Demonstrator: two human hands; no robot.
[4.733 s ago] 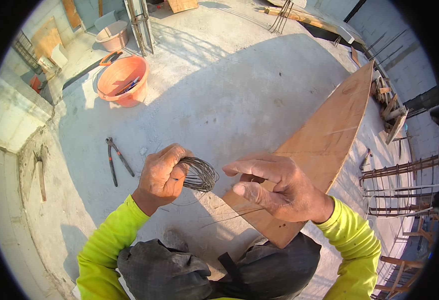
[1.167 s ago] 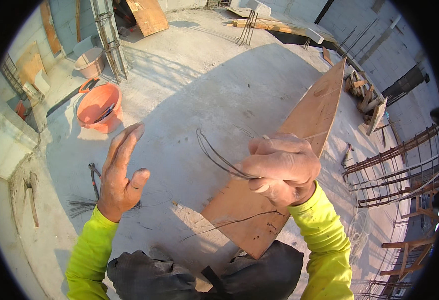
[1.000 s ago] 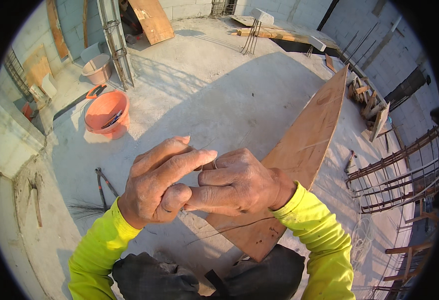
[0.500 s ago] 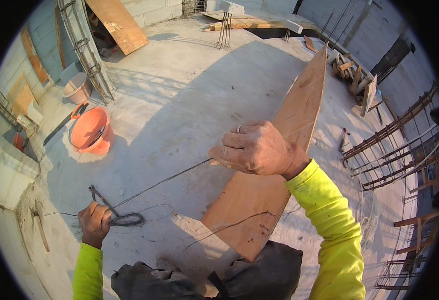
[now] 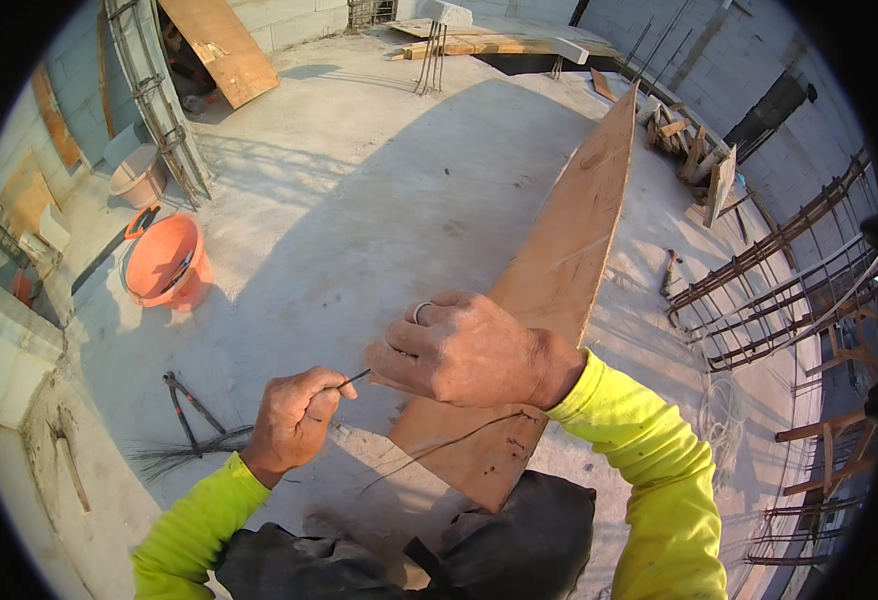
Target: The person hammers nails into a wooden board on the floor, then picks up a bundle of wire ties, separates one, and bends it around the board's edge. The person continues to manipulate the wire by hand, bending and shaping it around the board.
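Observation:
My left hand is closed, and my right hand, with a ring on one finger, is closed close beside it. Between them shows a short dark stretch of thin wire, gripped by both; the rest is hidden in the fingers. Under my right hand a long plywood strip slants from my knees to the far right. A bent wire runs across its near end. Left of my left hand, a bundle of thin wires and pincers with spread handles lie on the concrete floor.
An orange bucket with tools inside stands at left, a paler bucket behind it. A hammer lies near the left wall. Rebar cages stretch along the right, with scrap wood beyond. Upright rebar rises from the floor.
My left hand has left the wire bundle and pincers and moved right, up to my right hand. The right hand has come slightly down and left. The long stretch of wire between them is now short.

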